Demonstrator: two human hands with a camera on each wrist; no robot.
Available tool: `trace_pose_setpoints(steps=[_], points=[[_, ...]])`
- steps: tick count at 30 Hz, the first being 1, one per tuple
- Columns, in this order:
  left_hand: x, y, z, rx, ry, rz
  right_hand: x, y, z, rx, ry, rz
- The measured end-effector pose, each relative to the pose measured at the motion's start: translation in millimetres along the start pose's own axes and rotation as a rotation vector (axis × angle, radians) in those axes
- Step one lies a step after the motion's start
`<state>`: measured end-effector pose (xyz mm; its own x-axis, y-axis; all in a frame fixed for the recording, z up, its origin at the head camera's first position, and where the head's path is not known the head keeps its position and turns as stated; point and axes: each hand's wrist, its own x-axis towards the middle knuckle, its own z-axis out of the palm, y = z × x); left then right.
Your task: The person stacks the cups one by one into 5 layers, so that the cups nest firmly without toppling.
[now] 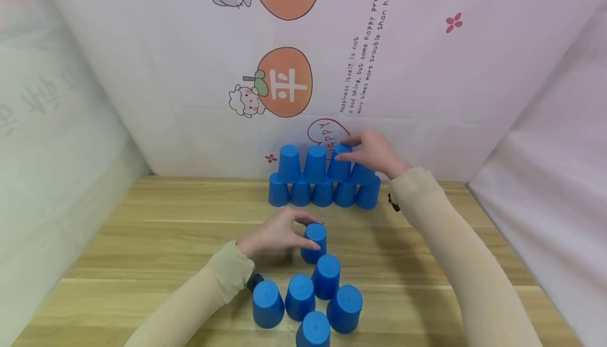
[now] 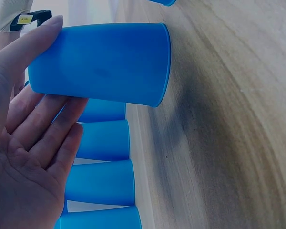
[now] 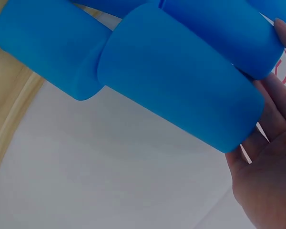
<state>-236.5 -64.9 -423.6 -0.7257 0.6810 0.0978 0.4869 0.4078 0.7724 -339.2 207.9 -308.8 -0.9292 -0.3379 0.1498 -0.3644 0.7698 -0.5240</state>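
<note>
Upside-down blue cups form two stacked rows against the back cloth: a lower row (image 1: 323,193) and an upper row (image 1: 290,164) bridging it. My right hand (image 1: 377,153) pinches an upper-row cup (image 1: 339,167), second from the right, between thumb and fingers near its base. The rightmost upper cup (image 3: 181,78) lies closest to the right wrist camera, by that hand's fingers. In front of the stack, my left hand (image 1: 278,231) grips another upside-down cup (image 2: 100,64) with its thumb on one side and fingers on the other. This cup's rim hangs over the wood, above a shadow.
Several upside-down cups stand loosely grouped near the front, among them a left one (image 1: 267,305), a right one (image 1: 344,309) and one just before my left hand (image 1: 326,277). White printed cloth (image 1: 417,73) rises behind the wooden table (image 1: 189,205) and at both sides.
</note>
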Motion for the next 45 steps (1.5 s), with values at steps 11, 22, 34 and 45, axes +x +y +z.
trace_pose_setpoints(steps=[11,22,34,45], points=[[1.9,-0.3,-1.2,-0.002,-0.004,0.005,-13.4,-15,-19,0.011,0.039,-0.046],[1.3,1.4,-1.1,0.007,-0.006,0.007,-65.7,-50,-19,-0.09,0.087,-0.344],[0.1,4.4,-0.4,-0.023,-0.002,0.02,-127.8,-40,40,0.008,-0.194,-0.317],[-0.8,2.4,-0.1,-0.028,0.013,-0.006,-153.6,-26,82,0.198,-0.319,-0.309]])
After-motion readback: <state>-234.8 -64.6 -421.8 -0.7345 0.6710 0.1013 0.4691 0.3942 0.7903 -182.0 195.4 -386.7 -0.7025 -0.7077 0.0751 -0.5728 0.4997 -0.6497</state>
